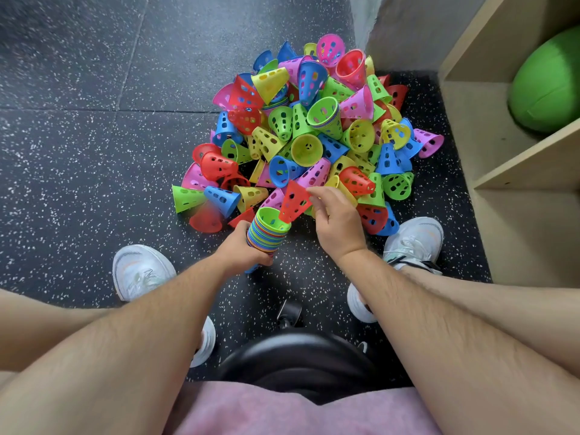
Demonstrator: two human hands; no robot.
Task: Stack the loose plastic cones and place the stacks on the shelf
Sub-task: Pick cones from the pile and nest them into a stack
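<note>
A heap of loose perforated plastic cones [314, 127] in red, blue, green, yellow and pink lies on the dark speckled floor. My left hand [241, 249] grips a nested stack of cones [268, 232], open end up, with a green cone on top. My right hand [334, 219] pinches a red cone [293, 200] by its wide rim, narrow end down, just above the mouth of the stack. The wooden shelf [489, 146] stands at the right.
A green ball [549, 83] sits in an upper shelf compartment. My white shoes [141, 271] flank the pile's near edge. A black stool seat [301, 362] on casters is under me. Open floor lies to the left.
</note>
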